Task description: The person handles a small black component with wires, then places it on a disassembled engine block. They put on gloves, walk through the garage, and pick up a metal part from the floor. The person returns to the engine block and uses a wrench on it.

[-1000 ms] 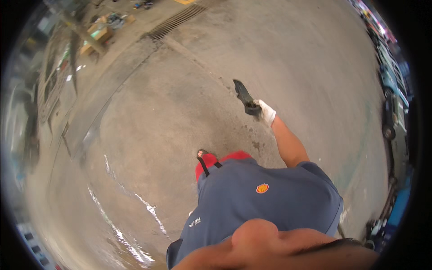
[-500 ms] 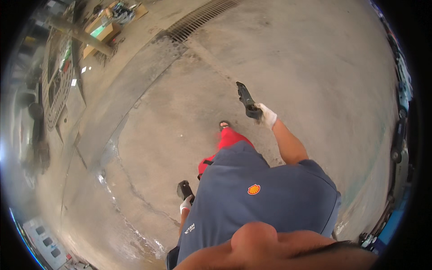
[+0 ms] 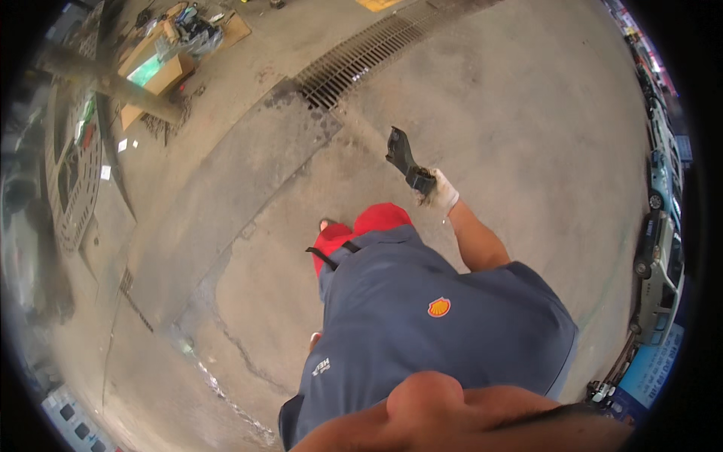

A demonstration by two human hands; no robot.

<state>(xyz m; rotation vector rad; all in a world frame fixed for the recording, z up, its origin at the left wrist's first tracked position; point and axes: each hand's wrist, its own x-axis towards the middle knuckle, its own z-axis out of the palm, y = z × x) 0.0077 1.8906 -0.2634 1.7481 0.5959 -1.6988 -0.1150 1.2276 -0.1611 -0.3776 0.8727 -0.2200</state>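
My right hand (image 3: 438, 192), in a soiled white glove, is closed round the lower end of a long black bracket-like part (image 3: 407, 162). The part slants up and away from the glove, held above the concrete floor; its exact kind cannot be told. Down at my left side, my left hand (image 3: 315, 339) shows only as a sliver past the edge of my dark grey shirt. Its fingers, and anything they may hold, are hidden behind my body.
A slotted drain grate (image 3: 354, 75) crosses the floor ahead. At the far left are an opened cardboard box (image 3: 179, 69) with odds and ends, a post (image 3: 147, 102) and a perforated metal ramp (image 3: 69, 203). Parked vehicles (image 3: 661, 260) line the right rim.
I have walked forward, so the drain grate is nearer. My left hand, with a black part in it before, has swung back mostly out of sight. My right hand keeps its black part.
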